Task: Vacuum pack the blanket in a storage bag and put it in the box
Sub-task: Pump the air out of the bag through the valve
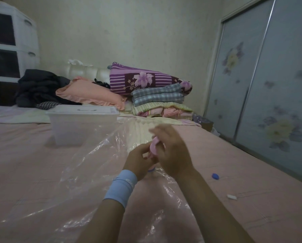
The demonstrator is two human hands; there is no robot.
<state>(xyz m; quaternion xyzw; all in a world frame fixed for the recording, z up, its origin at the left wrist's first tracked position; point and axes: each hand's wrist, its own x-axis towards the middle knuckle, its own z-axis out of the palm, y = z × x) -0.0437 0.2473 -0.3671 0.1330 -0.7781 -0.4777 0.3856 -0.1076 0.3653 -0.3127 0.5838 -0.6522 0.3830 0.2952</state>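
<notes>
A clear plastic storage bag lies flat and crinkled on the pink bed sheet. Pale cream folded fabric, seemingly the blanket, shows through the bag's far end. Both hands meet over the middle of the bag around a small pink object. My left hand, with a light blue wristband, grips its lower part. My right hand curls round its upper part, the fingertips blurred. A bluish round piece peeks out below the left hand. The clear plastic box, lid on, stands behind the bag to the left.
A small blue cap and a small white piece lie on the sheet to the right. Folded quilts, a pink pillow and dark clothes are piled at the headboard. A sliding wardrobe borders the right side, white drawers the left.
</notes>
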